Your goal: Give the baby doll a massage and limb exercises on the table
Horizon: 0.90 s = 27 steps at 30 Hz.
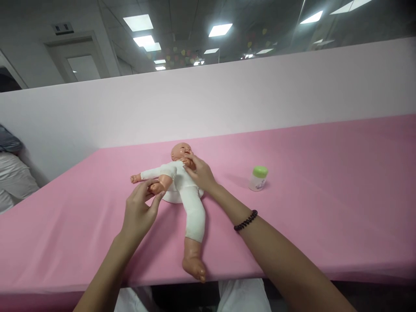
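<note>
A baby doll (194,212) with a white cloth body lies on its back, its head away from me and one leg stretched out towards the front edge. My left hand (140,208) is closed around the foot of its other leg, which is raised and bent. At the doll's chest, just below the chin, my right hand (202,174) grips the doll's small hand (186,162), bent in over the body. The doll's other arm (150,173) reaches out to the left. To the right of the doll stands a small jar (258,178) with a green lid, touched by neither hand.
A pink sheet (308,186) covers the table, with a low white wall (227,104) along its back. White pillows (14,177) are piled off the left side. Above the wall is a glass pane (260,39) with reflected ceiling lights.
</note>
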{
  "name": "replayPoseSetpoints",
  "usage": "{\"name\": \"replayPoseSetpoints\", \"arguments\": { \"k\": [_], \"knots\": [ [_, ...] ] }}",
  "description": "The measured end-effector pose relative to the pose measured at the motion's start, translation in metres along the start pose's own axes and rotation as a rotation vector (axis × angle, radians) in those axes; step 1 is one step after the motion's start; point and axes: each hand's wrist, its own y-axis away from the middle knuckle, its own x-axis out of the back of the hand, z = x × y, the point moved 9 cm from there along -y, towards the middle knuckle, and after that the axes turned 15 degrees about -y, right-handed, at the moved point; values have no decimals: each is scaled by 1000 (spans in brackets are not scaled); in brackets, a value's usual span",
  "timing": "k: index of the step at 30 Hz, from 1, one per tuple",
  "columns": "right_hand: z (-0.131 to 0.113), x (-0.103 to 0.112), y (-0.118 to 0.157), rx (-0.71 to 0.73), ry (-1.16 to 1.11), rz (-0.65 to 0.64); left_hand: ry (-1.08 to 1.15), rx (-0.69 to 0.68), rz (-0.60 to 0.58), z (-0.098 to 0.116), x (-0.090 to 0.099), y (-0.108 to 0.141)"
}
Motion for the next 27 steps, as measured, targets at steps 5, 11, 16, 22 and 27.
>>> {"name": "replayPoseSetpoints", "arguments": {
  "k": [5,11,16,22,27],
  "knots": [
    [23,58,-8,-79,-343,458,-75,68,51,-5,38,44],
    [86,117,16,-345,-616,979,-112,38,19,-23,52,118],
    [136,123,69,-850,-717,1281,-126,89,-3,-38,44,148],
    [130,129,59,-761,-705,1230,-32,222,-1,-46,39,142],
    [50,109,-1,-144,-482,819,-42,199,106,-28,56,82]
  ]
}}
